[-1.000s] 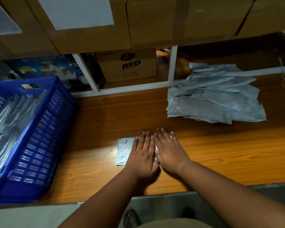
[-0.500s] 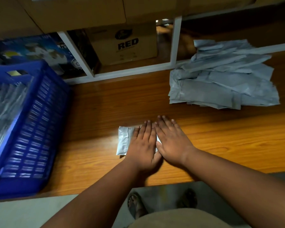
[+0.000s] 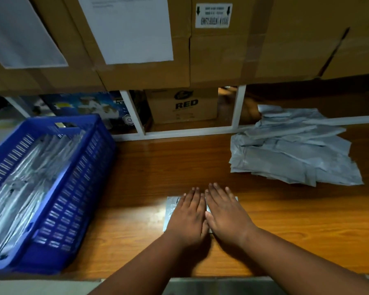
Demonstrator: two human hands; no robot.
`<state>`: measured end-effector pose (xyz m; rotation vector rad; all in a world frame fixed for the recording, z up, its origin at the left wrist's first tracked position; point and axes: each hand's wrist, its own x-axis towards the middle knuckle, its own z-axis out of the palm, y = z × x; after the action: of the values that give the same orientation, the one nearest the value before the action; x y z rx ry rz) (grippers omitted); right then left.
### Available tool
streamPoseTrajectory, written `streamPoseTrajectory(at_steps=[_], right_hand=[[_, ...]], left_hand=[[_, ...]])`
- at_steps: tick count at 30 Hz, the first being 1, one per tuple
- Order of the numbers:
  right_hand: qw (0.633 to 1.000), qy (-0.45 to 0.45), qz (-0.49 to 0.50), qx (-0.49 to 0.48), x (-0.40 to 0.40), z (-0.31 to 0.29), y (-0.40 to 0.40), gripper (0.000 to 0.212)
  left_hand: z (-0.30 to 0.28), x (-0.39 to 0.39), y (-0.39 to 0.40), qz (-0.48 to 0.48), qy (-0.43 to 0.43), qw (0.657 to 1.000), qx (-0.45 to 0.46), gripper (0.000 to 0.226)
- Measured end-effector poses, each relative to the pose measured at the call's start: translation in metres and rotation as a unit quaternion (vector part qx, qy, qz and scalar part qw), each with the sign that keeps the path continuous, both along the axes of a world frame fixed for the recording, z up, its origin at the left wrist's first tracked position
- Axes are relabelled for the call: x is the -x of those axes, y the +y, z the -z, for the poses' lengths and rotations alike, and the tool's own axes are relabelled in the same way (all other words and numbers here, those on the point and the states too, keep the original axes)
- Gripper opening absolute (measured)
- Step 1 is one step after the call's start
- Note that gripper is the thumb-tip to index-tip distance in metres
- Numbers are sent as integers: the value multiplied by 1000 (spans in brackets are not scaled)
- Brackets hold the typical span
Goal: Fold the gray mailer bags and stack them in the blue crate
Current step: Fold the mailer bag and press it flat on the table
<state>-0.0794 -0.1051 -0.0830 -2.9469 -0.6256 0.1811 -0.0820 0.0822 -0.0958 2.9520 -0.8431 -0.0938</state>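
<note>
At the left edge of the wooden table (image 3: 285, 220) the blue crate (image 3: 77, 188) is seen, already lined with rows of folded gray bags (image 3: 24, 177) that stand on edge inside it. Just right of the crate, with bare table between, 1 folded mailer bag (image 3: 169, 211) is pinned flat under 2 hands. The left hand (image 3: 189, 216) is laid palm down on it with fingers straight and close together; nothing is gripped, the bag is only pressed. The right hand (image 3: 226, 213) is laid beside it in the same way, fingers extended and flat, the 2 hands touching along their inner edges. Only the bag's left end and a sliver at its far right corner are left uncovered. Farther right and toward the back, well apart from the hands, a loose pile of unfolded mailer bags (image 3: 292, 156) is spread on the table.

The step in hand is judged to be the creasing of a fold. The next move would call for the flattened bag to be picked up without the fold springing open, carried left, and slotted on edge among the bags in the crate; 1 more bag would then be drawn from the pile.
</note>
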Motion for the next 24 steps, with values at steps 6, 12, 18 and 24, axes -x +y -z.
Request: streamPoseTrajectory(at_steps=[6, 12, 18, 24], right_hand=[[999, 0, 29, 40, 0, 25, 14, 74], [996, 6, 55, 63, 0, 24, 19, 74], [997, 12, 54, 60, 1, 24, 18, 74], [995, 37, 56, 72, 2, 20, 20, 76]], left_hand=[[12, -2, 11, 10, -2, 1000, 9, 75], [18, 0, 14, 5, -21, 999, 35, 75], [24, 0, 15, 5, -22, 998, 54, 76], [24, 1, 16, 0, 5, 999, 50, 76]])
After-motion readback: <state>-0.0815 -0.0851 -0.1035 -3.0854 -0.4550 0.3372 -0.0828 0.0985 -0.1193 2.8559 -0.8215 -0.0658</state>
